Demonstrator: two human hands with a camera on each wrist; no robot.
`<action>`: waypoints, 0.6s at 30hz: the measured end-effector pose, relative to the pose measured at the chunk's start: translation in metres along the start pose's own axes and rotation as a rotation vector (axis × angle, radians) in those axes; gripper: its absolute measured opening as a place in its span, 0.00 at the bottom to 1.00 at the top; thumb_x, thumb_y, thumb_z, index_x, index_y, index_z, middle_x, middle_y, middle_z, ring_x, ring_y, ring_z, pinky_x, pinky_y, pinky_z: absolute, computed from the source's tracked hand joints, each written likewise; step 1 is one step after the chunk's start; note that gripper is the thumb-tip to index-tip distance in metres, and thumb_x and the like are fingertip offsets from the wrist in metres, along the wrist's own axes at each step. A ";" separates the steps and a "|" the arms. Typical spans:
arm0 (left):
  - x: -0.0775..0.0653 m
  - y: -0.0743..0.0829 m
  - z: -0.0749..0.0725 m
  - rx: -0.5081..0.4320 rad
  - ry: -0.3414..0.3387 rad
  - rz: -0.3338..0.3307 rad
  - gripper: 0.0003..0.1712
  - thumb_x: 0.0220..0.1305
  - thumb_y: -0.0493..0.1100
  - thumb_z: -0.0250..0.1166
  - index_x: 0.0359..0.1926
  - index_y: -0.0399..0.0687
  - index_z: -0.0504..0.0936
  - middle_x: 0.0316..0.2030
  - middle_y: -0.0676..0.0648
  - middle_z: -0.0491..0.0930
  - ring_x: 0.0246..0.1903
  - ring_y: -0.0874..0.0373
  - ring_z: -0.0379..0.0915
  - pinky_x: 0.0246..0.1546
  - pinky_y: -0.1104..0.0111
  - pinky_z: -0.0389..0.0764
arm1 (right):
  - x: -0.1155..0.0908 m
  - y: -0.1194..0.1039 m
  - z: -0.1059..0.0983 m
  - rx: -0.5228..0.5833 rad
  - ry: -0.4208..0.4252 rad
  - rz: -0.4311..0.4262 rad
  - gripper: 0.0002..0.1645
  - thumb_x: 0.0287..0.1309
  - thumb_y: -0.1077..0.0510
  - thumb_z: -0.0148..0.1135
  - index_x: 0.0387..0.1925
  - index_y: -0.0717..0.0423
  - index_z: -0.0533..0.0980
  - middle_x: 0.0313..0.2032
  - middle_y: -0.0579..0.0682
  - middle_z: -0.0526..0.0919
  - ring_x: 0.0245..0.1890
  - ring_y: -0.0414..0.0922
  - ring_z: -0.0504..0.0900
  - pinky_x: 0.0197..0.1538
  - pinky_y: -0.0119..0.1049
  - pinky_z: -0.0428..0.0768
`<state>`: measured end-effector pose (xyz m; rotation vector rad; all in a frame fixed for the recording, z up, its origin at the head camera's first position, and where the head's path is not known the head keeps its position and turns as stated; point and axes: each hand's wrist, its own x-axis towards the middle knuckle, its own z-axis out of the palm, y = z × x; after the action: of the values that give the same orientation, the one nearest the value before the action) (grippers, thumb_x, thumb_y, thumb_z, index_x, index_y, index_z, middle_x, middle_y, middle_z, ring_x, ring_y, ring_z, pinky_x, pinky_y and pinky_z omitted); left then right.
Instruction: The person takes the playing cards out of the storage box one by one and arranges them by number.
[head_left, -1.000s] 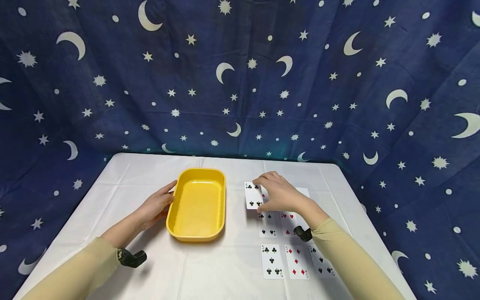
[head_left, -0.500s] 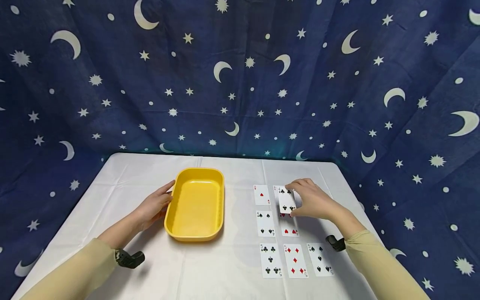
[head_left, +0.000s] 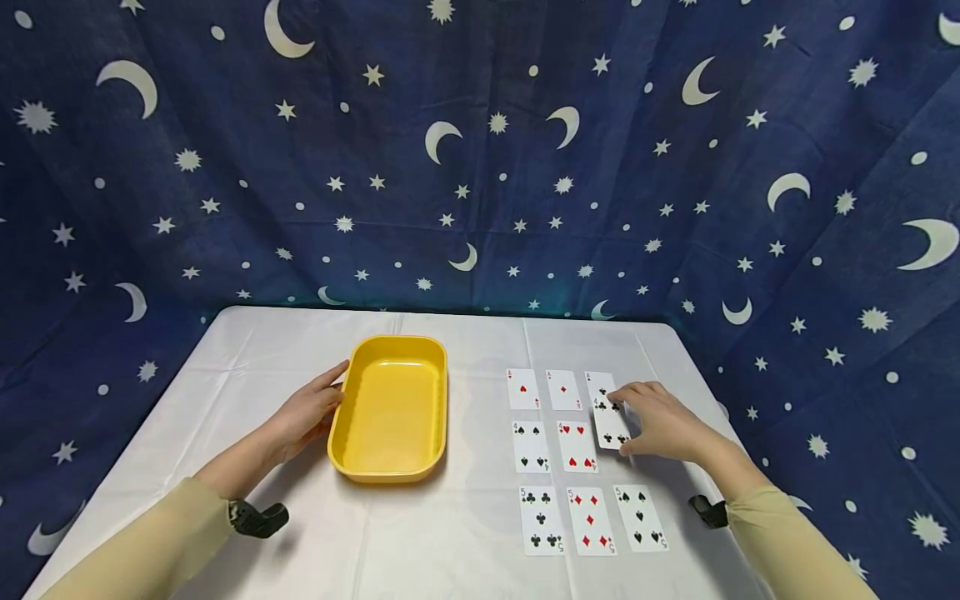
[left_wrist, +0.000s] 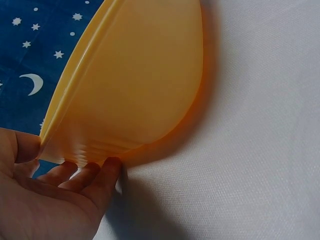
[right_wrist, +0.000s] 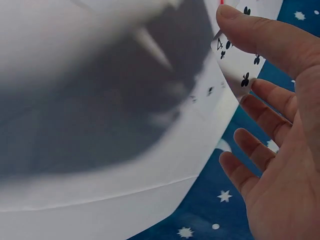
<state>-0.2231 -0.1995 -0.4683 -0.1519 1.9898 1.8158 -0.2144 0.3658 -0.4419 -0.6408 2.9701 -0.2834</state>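
Observation:
My right hand pinches a four of clubs playing card between thumb and fingertips. In the head view the card overlaps the lower part of a black ace. In the right wrist view the four of clubs is tilted, its far part behind the thumb. Ace of hearts and ace of diamonds lie farther left, above the four of spades and four of hearts. My left hand holds the left side of a yellow tray, fingertips against its outer wall.
Face up at the front of the layout lie the five of clubs, five of diamonds and five of spades. A white cloth covers the table. Behind hangs a dark blue curtain with moons and stars.
My right hand has carried the four of clubs rightward across the layout and lowered it, uncovering the aces of hearts and diamonds. My left hand stays at the tray.

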 end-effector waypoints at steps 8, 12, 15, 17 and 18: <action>-0.001 0.001 0.001 0.009 0.012 -0.007 0.40 0.77 0.39 0.45 0.83 0.60 0.42 0.79 0.34 0.50 0.71 0.38 0.60 0.63 0.49 0.74 | -0.011 0.010 0.012 0.024 -0.045 0.025 0.50 0.34 0.49 0.85 0.63 0.57 0.76 0.63 0.59 0.75 0.64 0.63 0.68 0.64 0.63 0.69; -0.001 0.002 0.002 0.006 0.010 -0.003 0.40 0.77 0.39 0.45 0.83 0.59 0.42 0.79 0.34 0.50 0.71 0.38 0.60 0.64 0.48 0.73 | -0.014 0.013 0.019 0.029 -0.058 0.033 0.50 0.33 0.50 0.86 0.62 0.57 0.77 0.62 0.59 0.76 0.62 0.63 0.69 0.62 0.63 0.71; -0.001 0.002 0.002 0.005 0.010 -0.003 0.40 0.77 0.39 0.44 0.83 0.59 0.42 0.79 0.34 0.49 0.71 0.38 0.60 0.64 0.48 0.73 | -0.015 0.014 0.022 0.040 -0.069 0.044 0.50 0.33 0.49 0.86 0.63 0.57 0.77 0.62 0.59 0.76 0.62 0.63 0.69 0.61 0.63 0.71; -0.002 0.002 0.002 0.007 0.012 -0.004 0.40 0.77 0.39 0.44 0.83 0.59 0.42 0.79 0.34 0.50 0.71 0.38 0.60 0.64 0.48 0.73 | -0.016 0.015 0.024 0.051 -0.080 0.055 0.51 0.33 0.50 0.86 0.63 0.57 0.76 0.62 0.58 0.75 0.62 0.63 0.69 0.61 0.63 0.71; -0.002 0.003 0.002 0.008 0.012 -0.005 0.40 0.77 0.39 0.44 0.83 0.59 0.42 0.79 0.34 0.50 0.71 0.38 0.60 0.64 0.49 0.73 | -0.017 0.015 0.025 0.056 -0.085 0.061 0.51 0.33 0.50 0.86 0.64 0.57 0.76 0.63 0.58 0.75 0.63 0.63 0.68 0.61 0.63 0.71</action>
<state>-0.2216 -0.1974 -0.4651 -0.1655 2.0031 1.8081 -0.2017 0.3824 -0.4681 -0.5416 2.8828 -0.3245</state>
